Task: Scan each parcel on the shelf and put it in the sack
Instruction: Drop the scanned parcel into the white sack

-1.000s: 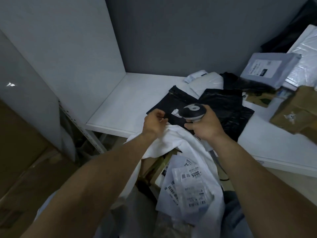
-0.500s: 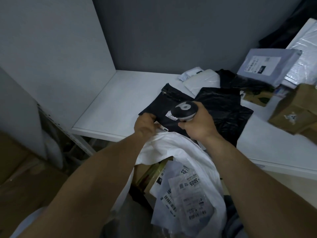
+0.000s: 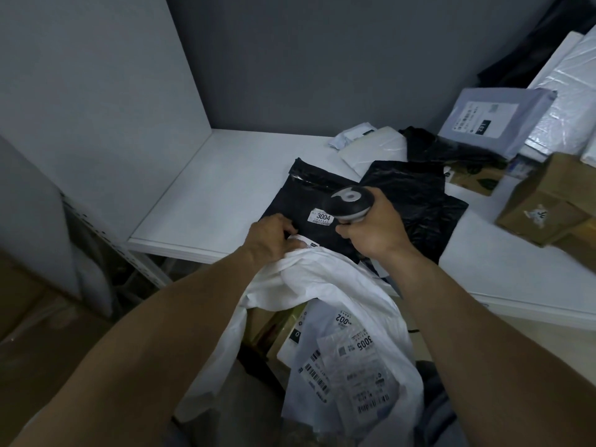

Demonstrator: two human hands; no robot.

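Gripping a handheld scanner point(image 3: 350, 203), the right hand point(image 3: 374, 232) is holding it just above a black parcel point(image 3: 309, 201) lying near the front edge of the white shelf point(image 3: 206, 188); the fingers are wrapped around the handle, which is mostly hidden inside the fist. A small white sticker point(image 3: 320, 217) reading 3004 is showing on the parcel right beside the scanner head. The left hand point(image 3: 269, 238) is pinching the parcel's near corner, where a second white label is peeking out from under the fingers, too covered to read. The white sack point(image 3: 322, 279) is hanging open below the shelf edge between the two forearms, its rim overlapping the parcel's front edge. Inside it, labelled white parcels point(image 3: 351, 366) are lying face up, one marked 3005; what lies beneath them is lost in shadow. Further right on the shelf, another black bag point(image 3: 416, 195), a grey mailer point(image 3: 483, 119) and a brown box point(image 3: 548, 201) are crowding together, with the pile running out of the picture.
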